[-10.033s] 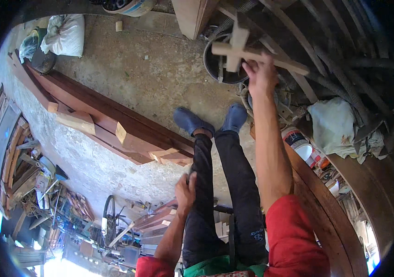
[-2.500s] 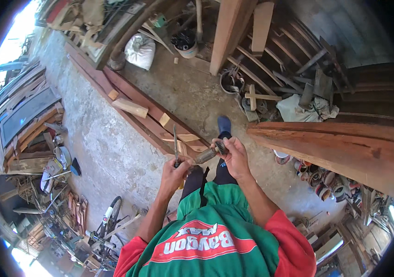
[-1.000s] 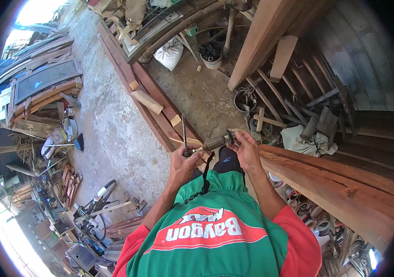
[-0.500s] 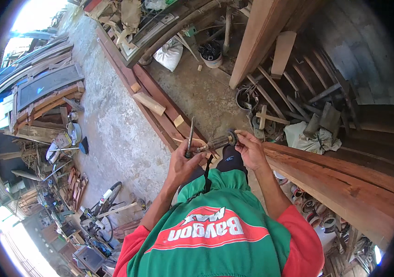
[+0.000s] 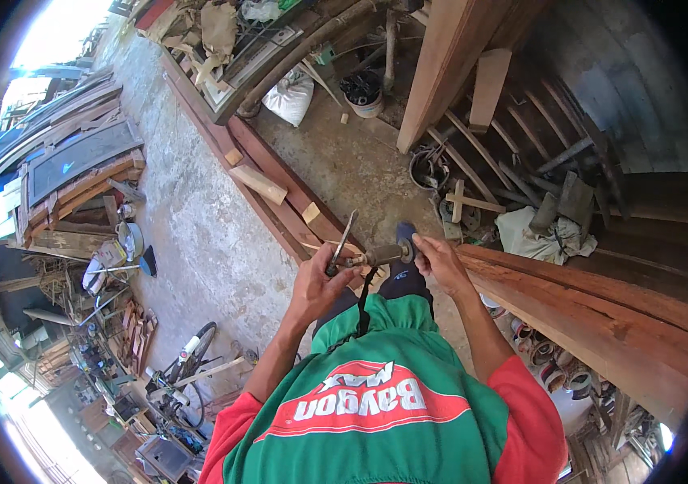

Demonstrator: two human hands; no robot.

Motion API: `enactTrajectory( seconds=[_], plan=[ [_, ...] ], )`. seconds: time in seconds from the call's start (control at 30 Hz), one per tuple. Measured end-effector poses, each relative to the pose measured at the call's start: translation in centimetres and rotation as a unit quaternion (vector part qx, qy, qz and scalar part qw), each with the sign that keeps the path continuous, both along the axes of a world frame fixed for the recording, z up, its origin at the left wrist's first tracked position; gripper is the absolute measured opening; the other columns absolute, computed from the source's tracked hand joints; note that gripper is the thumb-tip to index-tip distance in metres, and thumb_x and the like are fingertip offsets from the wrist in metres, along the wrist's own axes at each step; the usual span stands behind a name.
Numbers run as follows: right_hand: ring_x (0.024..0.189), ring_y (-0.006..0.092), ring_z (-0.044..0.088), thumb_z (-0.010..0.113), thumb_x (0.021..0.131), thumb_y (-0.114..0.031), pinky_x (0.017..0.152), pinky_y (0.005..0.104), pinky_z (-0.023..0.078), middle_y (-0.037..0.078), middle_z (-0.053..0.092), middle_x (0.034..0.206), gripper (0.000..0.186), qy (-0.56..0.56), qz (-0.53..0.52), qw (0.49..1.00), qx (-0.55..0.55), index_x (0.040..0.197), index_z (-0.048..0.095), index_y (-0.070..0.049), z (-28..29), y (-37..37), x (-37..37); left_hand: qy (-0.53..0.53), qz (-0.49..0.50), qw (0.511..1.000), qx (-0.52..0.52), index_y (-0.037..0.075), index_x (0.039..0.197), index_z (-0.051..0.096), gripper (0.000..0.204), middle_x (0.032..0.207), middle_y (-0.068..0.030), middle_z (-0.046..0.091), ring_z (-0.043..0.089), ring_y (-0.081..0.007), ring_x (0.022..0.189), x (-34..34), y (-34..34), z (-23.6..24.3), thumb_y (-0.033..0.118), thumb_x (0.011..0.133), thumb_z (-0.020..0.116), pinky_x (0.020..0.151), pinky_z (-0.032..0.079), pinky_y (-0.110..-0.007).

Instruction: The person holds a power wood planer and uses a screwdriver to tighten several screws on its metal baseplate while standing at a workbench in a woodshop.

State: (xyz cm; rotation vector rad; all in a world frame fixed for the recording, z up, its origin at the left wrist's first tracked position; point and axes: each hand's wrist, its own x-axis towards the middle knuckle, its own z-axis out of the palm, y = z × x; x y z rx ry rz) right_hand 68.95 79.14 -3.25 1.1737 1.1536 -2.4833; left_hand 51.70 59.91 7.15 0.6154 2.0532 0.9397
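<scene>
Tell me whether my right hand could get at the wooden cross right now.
Probably not without letting go or leaning: your right hand holds the metal part by its round end, and the wooden cross lies farther forward. Nothing visible blocks the way between them.

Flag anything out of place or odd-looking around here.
A small pale block lies alone on the floor, apart from the long beams, so it looks dropped or left behind. A pale cloth lies crumpled, apparently with rough wood pieces on it. Whether the held metal part is damaged, I cannot tell.
</scene>
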Motion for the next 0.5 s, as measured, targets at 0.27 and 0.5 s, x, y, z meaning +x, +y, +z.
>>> enactTrajectory(
  seconds=[0.27, 0.5],
  plan=[
    [0.066, 0.0076, 0.056, 0.061, 0.099, -0.015, 0.055, 0.0202, 0.042, 0.000, 0.059, 0.076, 0.012, 0.059, -0.119, 0.980, -0.150, 0.106, 0.062, -0.007, -2.1, -1.0, 0.1, -0.007, 0.013, 1.000, 0.021, 0.002, 0.107, 0.063, 0.029, 0.080, -0.0020, 0.066, 0.055, -0.0085, 0.068, -0.3, 0.1, 0.4, 0.017, 0.086, 0.075, 0.059, 0.045, -0.026],
    [0.053, 0.0076, 0.047, 0.059, 0.100, -0.035, 0.047, 0.0226, 0.036, -0.001, 0.054, 0.065, 0.033, 0.055, -0.056, 0.991, -0.105, 0.084, 0.060, -0.006, -2.1, -1.6, 0.0, -0.004, 0.003, 1.000, -0.001, 0.001, 0.106, 0.064, 0.029, 0.081, -0.0085, 0.069, 0.062, -0.0152, 0.070, -0.5, 0.4, 1.1, 0.022, 0.088, 0.074, 0.064, 0.047, -0.031]
  ],
)
